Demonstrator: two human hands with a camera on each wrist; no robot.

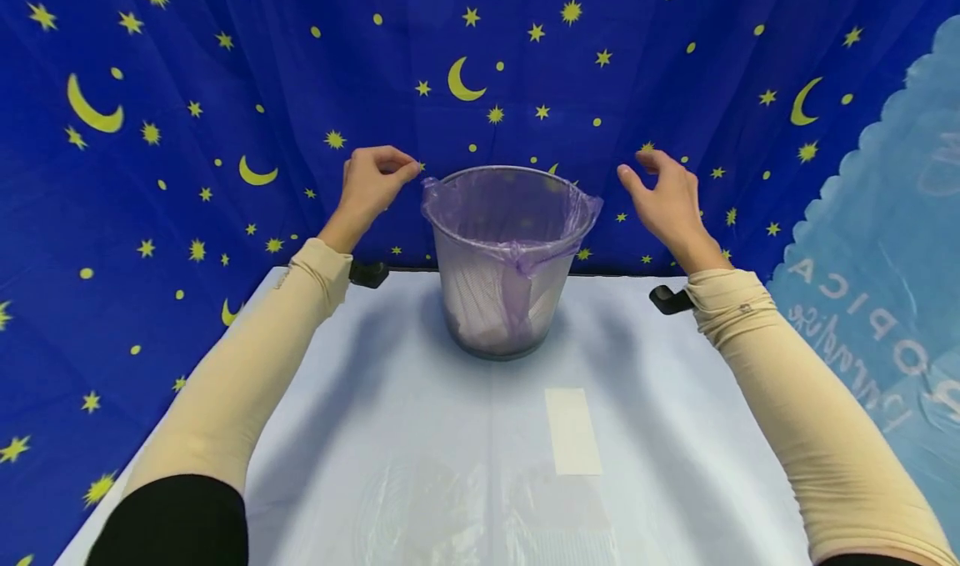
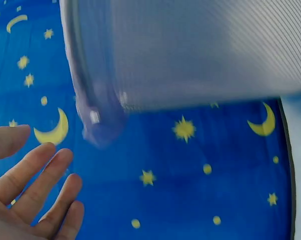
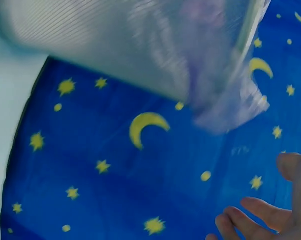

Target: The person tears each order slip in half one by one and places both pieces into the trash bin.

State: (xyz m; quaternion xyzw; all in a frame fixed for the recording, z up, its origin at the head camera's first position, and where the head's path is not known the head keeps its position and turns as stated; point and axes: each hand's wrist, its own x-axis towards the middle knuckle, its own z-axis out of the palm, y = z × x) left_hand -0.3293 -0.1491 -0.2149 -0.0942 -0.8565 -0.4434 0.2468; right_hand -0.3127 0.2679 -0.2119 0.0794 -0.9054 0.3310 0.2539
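Note:
A mesh wastebasket [image 1: 480,291] stands upright on the white table, lined with a thin purple trash bag [image 1: 517,253] folded over its rim. Bunched bag film sticks out at both sides of the rim. My left hand [image 1: 372,184] is raised just left of the rim, apart from it; in the left wrist view its fingers [image 2: 40,180] are loosely bent and hold nothing. To the right of the basket, farther off, hovers my right hand [image 1: 670,199], thumb and fingers apart with nothing between them. Near it, the right wrist view shows a loose bag corner [image 3: 235,107].
A pale rectangular strip [image 1: 573,431] lies on the table [image 1: 420,433] in front of the basket. Behind hangs a blue cloth [image 1: 300,66] with yellow moons and stars. Light blue printed fabric [image 1: 892,257] hangs at the right. Black wrist-camera mounts [image 1: 670,299] jut inward from both sleeves.

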